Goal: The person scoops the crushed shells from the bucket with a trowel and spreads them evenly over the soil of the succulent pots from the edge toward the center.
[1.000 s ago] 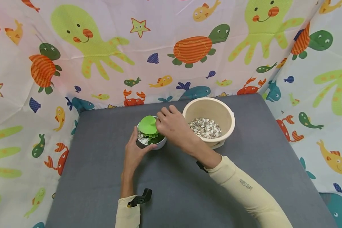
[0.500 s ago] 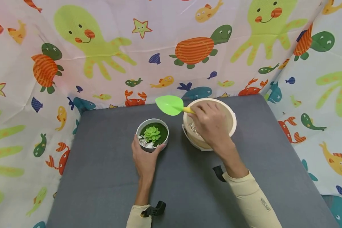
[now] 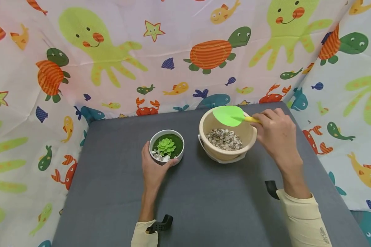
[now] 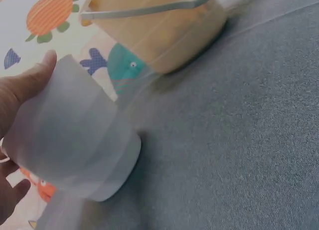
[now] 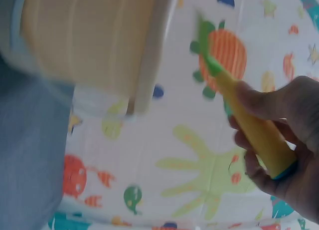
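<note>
In the head view my left hand [image 3: 154, 168] holds a small white pot [image 3: 180, 158] by its near side, thumb and fingers spread round the wall. Inside the pot sit a green succulent [image 3: 166, 146], dark green moss and white pebbles [image 3: 161, 157]. My right hand [image 3: 276, 133] grips a toy trowel by its yellow handle [image 5: 256, 127]. The trowel's bright green blade [image 3: 229, 116] is over the cream bucket [image 3: 227, 156], overlapping its far rim in the head view. Grey and white stone chips [image 3: 224, 139] lie in the bottom of the bucket.
Both the pot and the bucket stand on a grey cloth-covered table [image 3: 204, 206]. A white handle [image 4: 149, 11] hangs down round the bucket's side. A curtain [image 3: 173, 51] printed with sea animals encloses the back and sides.
The trowel has moved right, from over the white pot to over the bucket, carried by my right hand. The succulent came into full view. My left hand has stayed on the pot.
</note>
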`<state>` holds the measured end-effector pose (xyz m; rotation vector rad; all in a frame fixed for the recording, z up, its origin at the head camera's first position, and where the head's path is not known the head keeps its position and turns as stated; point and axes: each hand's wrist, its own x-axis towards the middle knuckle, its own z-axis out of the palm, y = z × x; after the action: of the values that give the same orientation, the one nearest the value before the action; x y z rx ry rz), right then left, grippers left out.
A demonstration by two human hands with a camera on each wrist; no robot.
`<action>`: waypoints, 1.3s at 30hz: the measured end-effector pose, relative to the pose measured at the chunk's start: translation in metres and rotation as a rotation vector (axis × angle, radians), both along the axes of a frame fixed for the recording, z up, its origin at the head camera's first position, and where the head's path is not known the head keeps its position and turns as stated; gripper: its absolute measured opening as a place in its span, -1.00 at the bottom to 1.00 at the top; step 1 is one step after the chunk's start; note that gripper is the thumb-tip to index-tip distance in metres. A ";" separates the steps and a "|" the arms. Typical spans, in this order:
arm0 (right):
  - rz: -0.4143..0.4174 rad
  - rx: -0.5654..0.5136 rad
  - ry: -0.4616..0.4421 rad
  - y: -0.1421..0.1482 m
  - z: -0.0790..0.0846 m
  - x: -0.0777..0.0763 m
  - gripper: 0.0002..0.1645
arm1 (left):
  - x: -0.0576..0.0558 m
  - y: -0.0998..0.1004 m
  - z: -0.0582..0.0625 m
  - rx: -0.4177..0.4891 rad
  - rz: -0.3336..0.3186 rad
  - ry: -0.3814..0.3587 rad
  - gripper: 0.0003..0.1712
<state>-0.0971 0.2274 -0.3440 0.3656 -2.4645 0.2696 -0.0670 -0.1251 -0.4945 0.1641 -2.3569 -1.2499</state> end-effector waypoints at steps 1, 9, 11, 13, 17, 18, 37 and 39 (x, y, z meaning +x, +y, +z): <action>-0.010 0.021 -0.027 0.006 0.000 0.000 -0.71 | 0.000 0.002 0.002 -0.017 -0.001 0.000 0.41; -0.026 0.345 -0.145 0.010 -0.017 -0.015 -0.80 | -0.007 0.047 0.030 -0.145 -0.105 0.218 0.25; -0.017 0.415 -0.162 0.003 -0.024 -0.020 -0.85 | -0.008 0.064 0.035 -0.140 -0.202 0.251 0.09; -0.010 0.448 -0.179 -0.002 -0.031 -0.022 -0.91 | -0.009 0.082 0.038 -0.149 -0.301 0.246 -0.01; -0.015 0.457 -0.174 -0.007 -0.039 -0.023 -0.94 | -0.012 0.111 0.038 -0.216 -0.428 0.165 -0.02; -0.013 0.455 -0.168 -0.008 -0.039 -0.023 -0.94 | -0.012 0.116 0.038 -0.229 -0.448 0.143 0.01; 0.095 0.271 -0.315 -0.023 -0.059 -0.032 -0.87 | -0.014 0.122 0.036 -0.154 -0.458 0.086 -0.10; 0.084 0.212 -0.348 -0.023 -0.060 -0.032 -0.87 | -0.014 0.122 0.035 -0.147 -0.456 0.089 -0.10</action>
<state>-0.1294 0.2047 -0.4041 0.5525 -2.8347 0.1132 -0.0809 -0.0031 -0.4595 -0.4915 -2.4747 -1.2368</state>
